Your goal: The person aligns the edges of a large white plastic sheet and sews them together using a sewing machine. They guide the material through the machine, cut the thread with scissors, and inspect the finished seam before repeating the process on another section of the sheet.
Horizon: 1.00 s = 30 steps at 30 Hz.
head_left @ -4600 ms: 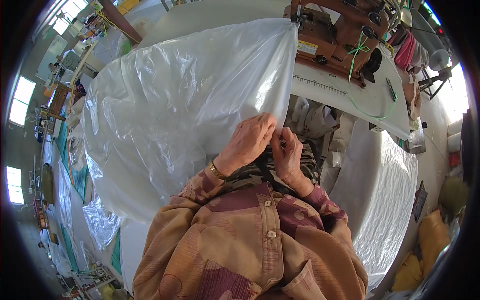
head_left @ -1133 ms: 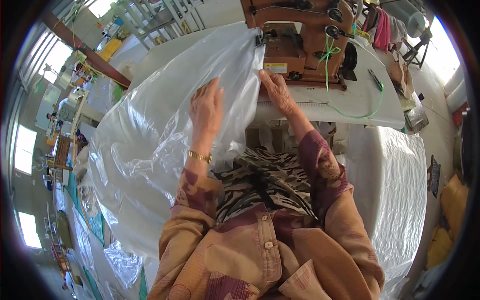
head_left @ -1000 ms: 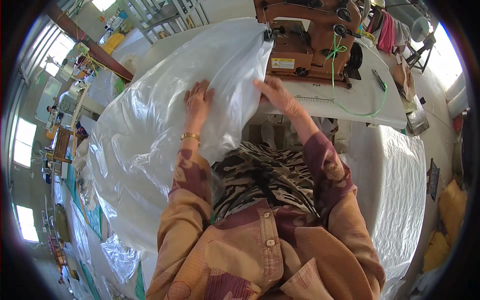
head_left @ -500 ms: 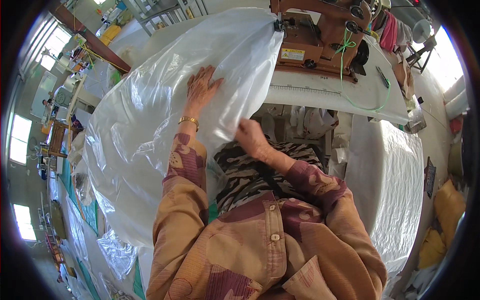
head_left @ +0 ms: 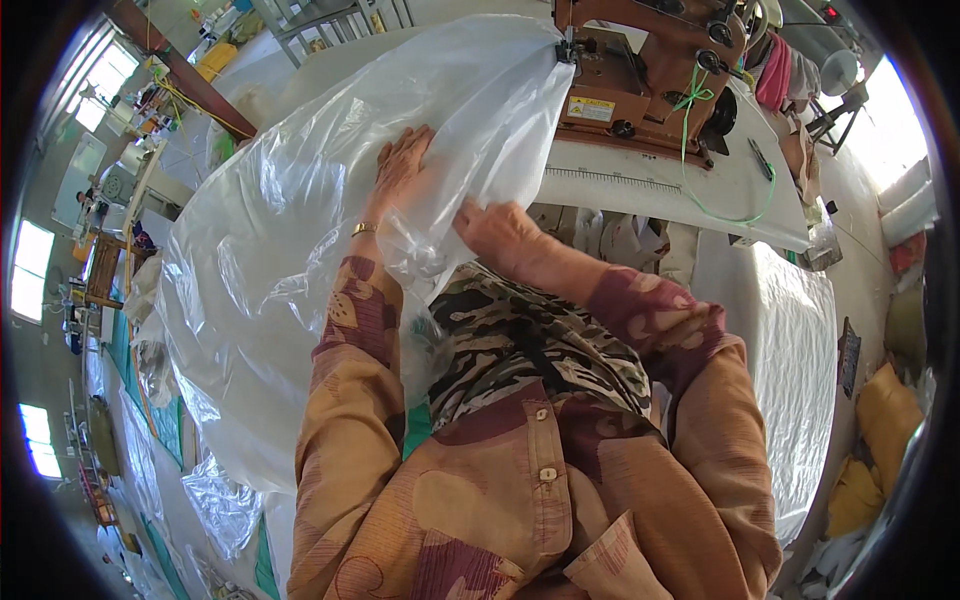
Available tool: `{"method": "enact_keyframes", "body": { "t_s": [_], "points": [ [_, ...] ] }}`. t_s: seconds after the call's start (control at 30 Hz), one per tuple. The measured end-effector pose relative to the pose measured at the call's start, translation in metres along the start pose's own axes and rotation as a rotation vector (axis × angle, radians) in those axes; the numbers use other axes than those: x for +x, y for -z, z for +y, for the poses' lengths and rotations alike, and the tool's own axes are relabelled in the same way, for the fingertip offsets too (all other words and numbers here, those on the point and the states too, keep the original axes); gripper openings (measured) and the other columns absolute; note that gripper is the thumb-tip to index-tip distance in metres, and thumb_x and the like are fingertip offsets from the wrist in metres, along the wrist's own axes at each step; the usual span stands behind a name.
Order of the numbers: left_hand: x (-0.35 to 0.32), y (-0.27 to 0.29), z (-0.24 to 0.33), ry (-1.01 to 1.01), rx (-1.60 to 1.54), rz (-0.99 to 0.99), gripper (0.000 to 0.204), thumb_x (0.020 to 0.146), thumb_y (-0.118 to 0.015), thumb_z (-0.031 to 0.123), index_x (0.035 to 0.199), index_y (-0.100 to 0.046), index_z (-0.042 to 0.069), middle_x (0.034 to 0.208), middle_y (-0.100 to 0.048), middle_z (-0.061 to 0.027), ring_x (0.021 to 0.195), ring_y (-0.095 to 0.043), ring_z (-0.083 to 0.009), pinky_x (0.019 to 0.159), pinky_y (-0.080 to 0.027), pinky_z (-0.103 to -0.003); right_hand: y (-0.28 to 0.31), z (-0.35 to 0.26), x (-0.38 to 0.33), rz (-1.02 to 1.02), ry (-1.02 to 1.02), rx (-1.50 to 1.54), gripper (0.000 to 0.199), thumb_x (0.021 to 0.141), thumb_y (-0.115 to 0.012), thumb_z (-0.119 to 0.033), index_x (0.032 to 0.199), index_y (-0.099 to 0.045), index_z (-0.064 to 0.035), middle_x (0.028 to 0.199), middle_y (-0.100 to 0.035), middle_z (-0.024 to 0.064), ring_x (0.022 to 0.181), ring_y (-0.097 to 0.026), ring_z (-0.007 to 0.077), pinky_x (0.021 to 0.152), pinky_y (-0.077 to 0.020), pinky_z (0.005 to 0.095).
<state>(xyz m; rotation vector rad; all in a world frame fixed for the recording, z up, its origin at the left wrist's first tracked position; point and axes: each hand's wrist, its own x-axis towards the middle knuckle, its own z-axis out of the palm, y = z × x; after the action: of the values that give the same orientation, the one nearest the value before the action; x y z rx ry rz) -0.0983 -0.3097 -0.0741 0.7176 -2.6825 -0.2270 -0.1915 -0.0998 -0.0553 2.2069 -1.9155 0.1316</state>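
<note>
A large, glossy translucent plastic sheet (head_left: 270, 290) covers the left side of the work table and drapes toward my lap. Its far right end lies at the needle area of a brown sewing machine (head_left: 640, 95). My left hand (head_left: 403, 165) rests flat on the sheet, fingers stretched out. A fold of the film partly covers its wrist. My right hand (head_left: 497, 235) is closed on the sheet's near right edge, just in front of the table, with its fingertips partly hidden.
A printed ruler scale (head_left: 610, 180) runs along the table's front edge. Right of the machine lie thread snips (head_left: 762, 158) beside a hanging green cord (head_left: 684, 150). A stack of white plastic sheeting (head_left: 790, 370) stands at my right. Yellow sacks (head_left: 885, 420) lie beyond it.
My right hand has moved left and farther away, bringing the sheet's edge toward my left hand. Film now laps over my left wrist. The left hand stays nearly in place.
</note>
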Motion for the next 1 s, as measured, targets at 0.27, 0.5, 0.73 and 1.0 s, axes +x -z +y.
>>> {"method": "enact_keyframes", "body": {
  "t_s": [0.27,0.5,0.73,1.0],
  "points": [
    [0.004,0.000,0.003,0.041,0.008,-0.003,0.063,0.095,-0.051,0.053,0.143,-0.046,0.013,0.153,-0.040,-0.0064,0.145,-0.030,-0.0269,0.118,-0.020,-0.048,0.017,-0.020,-0.019,-0.066,0.083,0.128,0.012,0.080,-0.063,-0.012,0.090,-0.062,-0.0043,0.088,-0.062,0.0109,0.070,-0.067,0.0273,0.060,-0.0543,0.0385],
    [0.002,-0.002,-0.004,-0.040,0.022,0.042,0.068,0.091,-0.055,0.058,0.141,-0.048,0.012,0.151,-0.043,-0.0064,0.144,-0.032,-0.0269,0.116,-0.022,-0.049,0.086,0.038,-0.146,0.415,0.122,0.731,0.013,0.086,-0.066,-0.012,0.083,-0.056,-0.0044,0.077,-0.053,0.0123,0.066,-0.058,0.0322,0.055,-0.0446,0.0426],
    [-0.001,0.004,0.001,0.008,-0.131,0.054,0.067,0.090,-0.059,0.054,0.140,-0.049,0.009,0.147,-0.046,-0.0109,0.143,-0.033,-0.0284,0.118,-0.019,-0.048,-0.023,0.006,-0.199,-0.464,-0.302,0.533,0.014,0.093,-0.053,-0.015,0.088,-0.062,-0.0057,0.089,-0.064,0.0177,0.077,-0.064,0.0385,0.062,-0.0486,0.0477],
    [-0.047,0.061,0.102,-0.165,-0.504,0.267,0.036,0.095,-0.062,0.019,0.128,-0.061,0.005,0.129,-0.062,-0.0146,0.122,-0.058,-0.0304,0.105,-0.042,-0.037,-0.024,0.010,-0.156,0.690,-0.726,0.952,0.024,0.094,-0.060,-0.016,0.111,-0.062,0.0000,0.083,-0.066,0.0128,0.067,-0.063,0.0258,0.059,-0.0482,0.0374]
  ]
}}
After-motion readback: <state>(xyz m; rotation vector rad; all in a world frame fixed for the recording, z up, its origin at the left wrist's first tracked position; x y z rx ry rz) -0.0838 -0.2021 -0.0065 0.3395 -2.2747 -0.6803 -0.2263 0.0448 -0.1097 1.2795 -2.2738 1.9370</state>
